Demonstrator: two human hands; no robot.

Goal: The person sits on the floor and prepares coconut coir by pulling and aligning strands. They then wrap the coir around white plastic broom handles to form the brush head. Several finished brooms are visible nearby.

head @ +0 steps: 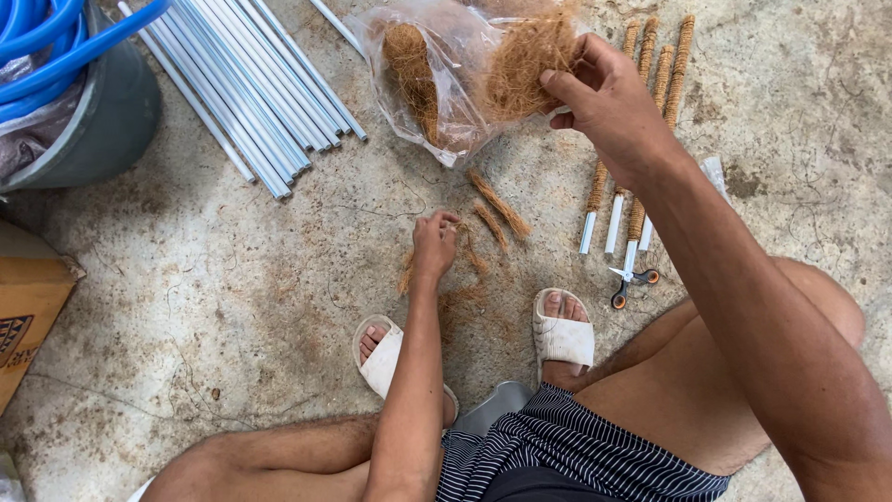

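Two bare hands work over a stained concrete floor; at far left a brown cardboard box with a dark printed mark lies at the frame's edge; above it a grey bucket holds coiled blue hose; beside the bucket a bundle of pale metal tubes lies slanted on the floor; lower down, the left hand rests near the floor, fingers pinched on a small tuft of brown coconut fibre, with short fibre bunches lying just beyond it; two white sandals sit below; above, a clear crumpled plastic bag holds more fibre; the right hand is raised at the bag's mouth, fingers gripping a loose clump of fibre; to the right, fibre-wrapped tubes lie side by side, white ends bare; scissors with dark handles lie at their lower ends.
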